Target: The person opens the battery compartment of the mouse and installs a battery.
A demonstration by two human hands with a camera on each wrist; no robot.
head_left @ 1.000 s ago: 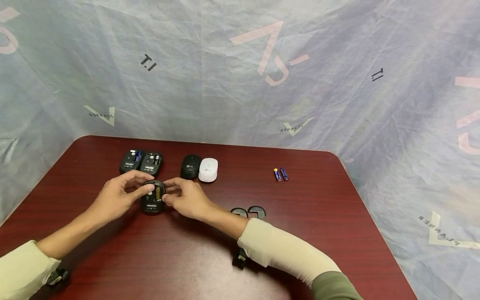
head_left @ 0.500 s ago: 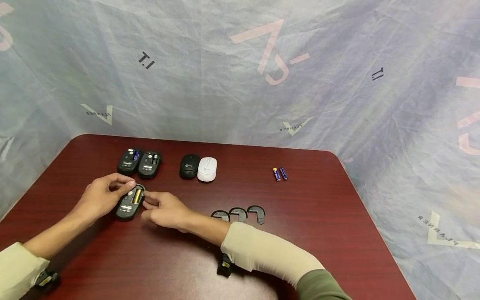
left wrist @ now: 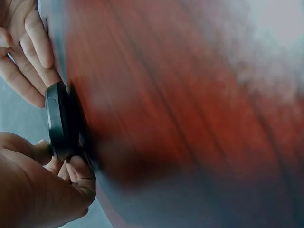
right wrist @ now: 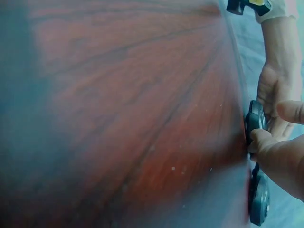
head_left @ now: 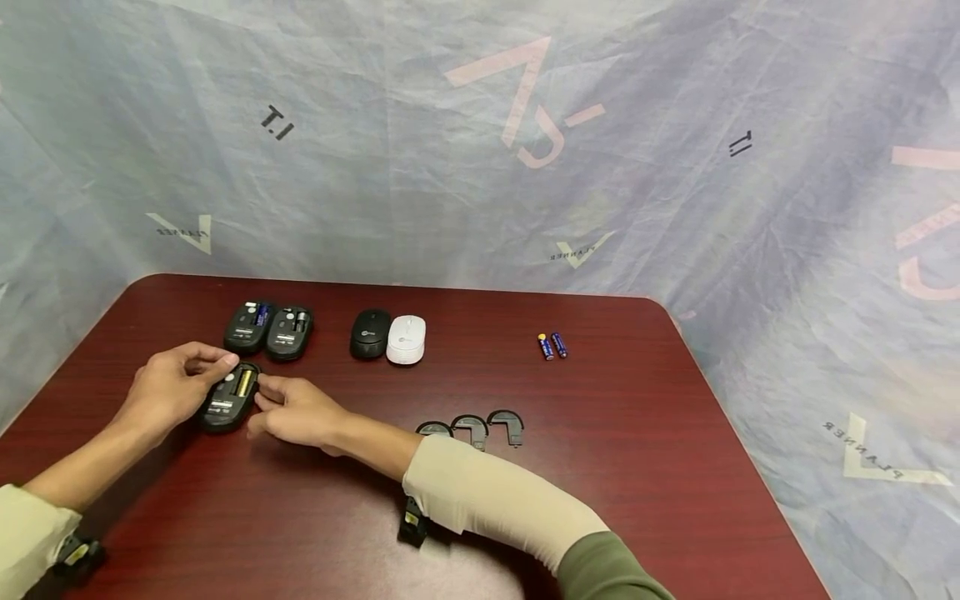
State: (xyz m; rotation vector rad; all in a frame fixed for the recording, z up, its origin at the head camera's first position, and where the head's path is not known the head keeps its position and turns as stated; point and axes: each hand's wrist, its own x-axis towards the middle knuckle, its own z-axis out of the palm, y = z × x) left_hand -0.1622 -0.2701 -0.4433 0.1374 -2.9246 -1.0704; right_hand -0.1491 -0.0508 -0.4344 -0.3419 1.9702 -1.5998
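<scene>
A black computer mouse (head_left: 223,407) lies underside up near the table's left side, a gold-coloured battery (head_left: 245,383) visible in its uncovered slot. My left hand (head_left: 168,385) grips its far left corner, thumb on top and fingers round the edge. From the right, my right hand (head_left: 303,414) reaches the mouse's side with fingertips at the edge. In the left wrist view the mouse (left wrist: 57,121) shows edge-on between both hands, the right hand's fingers (left wrist: 38,40) fairly straight. Just behind it lie two more overturned black mice (head_left: 249,329), each with its battery slot exposed.
A black mouse (head_left: 371,336) and a white mouse (head_left: 407,340) stand upright at the back. Two blue batteries (head_left: 552,346) lie at the back right. Three curved black battery covers (head_left: 506,423) lie mid-table, one partly behind the right forearm. A printed cloth (head_left: 420,150) hangs behind the table.
Both hands have moved left with the mouse, bringing it down in front of the overturned pair. The right hand has loosened from its earlier hold, and the third battery cover has come into sight.
</scene>
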